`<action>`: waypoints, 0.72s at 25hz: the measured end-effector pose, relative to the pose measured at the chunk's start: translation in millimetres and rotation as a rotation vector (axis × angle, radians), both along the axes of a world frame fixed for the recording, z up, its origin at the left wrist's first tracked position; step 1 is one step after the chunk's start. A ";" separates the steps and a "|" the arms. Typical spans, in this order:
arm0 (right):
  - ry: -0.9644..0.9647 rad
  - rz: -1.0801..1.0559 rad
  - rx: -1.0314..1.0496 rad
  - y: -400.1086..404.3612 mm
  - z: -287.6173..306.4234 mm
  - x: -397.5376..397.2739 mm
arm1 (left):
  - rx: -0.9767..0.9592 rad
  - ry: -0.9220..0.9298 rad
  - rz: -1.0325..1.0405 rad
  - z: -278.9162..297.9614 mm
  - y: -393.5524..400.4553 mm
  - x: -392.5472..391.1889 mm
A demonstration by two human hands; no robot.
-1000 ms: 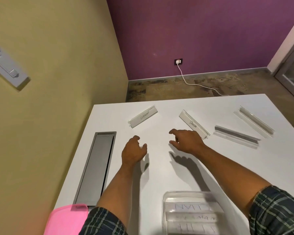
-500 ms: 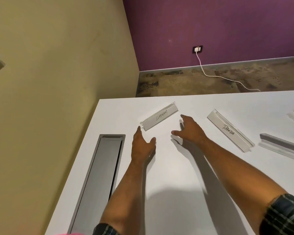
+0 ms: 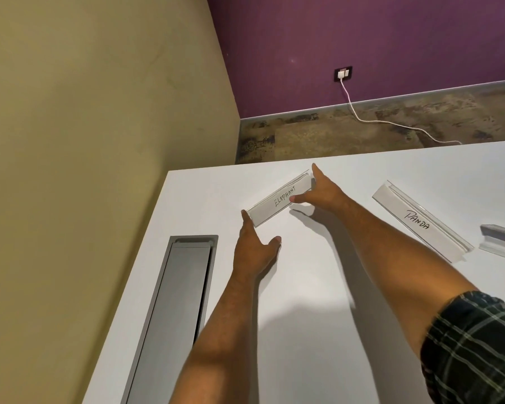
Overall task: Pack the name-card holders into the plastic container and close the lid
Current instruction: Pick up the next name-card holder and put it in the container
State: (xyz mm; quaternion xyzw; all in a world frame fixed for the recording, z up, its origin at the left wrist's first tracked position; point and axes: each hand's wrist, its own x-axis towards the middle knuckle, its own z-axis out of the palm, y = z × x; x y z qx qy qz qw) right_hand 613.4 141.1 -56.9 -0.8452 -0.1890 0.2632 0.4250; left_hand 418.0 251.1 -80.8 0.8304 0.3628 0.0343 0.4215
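A clear name-card holder marked ELEPHANT (image 3: 277, 201) lies slantwise near the far left corner of the white table (image 3: 303, 330). My left hand (image 3: 254, 249) touches its near left end with straight fingertips, thumb spread to the side. My right hand (image 3: 321, 192) takes its far right end, thumb on the front face and index finger reaching past the back edge. A second holder marked PANDA (image 3: 420, 223) lies to the right. A third, empty clear holder (image 3: 502, 242) shows at the right edge. The plastic container is out of view.
A grey flap set into the tabletop (image 3: 181, 301) runs along the left side, close to the beige wall (image 3: 85, 141). Beyond the table's far edge lies the floor with a white cable (image 3: 391, 122) plugged into a socket on the purple wall.
Both hands have reached forward from the table's middle to the two ends of the ELEPHANT holder. The view has swung forward and left, so the container has dropped out of sight.
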 end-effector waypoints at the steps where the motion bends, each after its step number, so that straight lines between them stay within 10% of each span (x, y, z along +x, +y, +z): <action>1: 0.009 0.026 -0.008 0.6 1.0 -1.4 | -0.007 0.002 -0.006 -0.8 2.3 -0.8; 9: -0.477 0.324 -0.480 -71.2 15.9 -51.7 | 0.097 -0.051 0.255 25.4 -17.5 -39.1; 18: -0.346 0.450 -0.417 -229.8 78.8 -140.8 | -0.100 0.134 0.088 85.1 -112.2 -130.3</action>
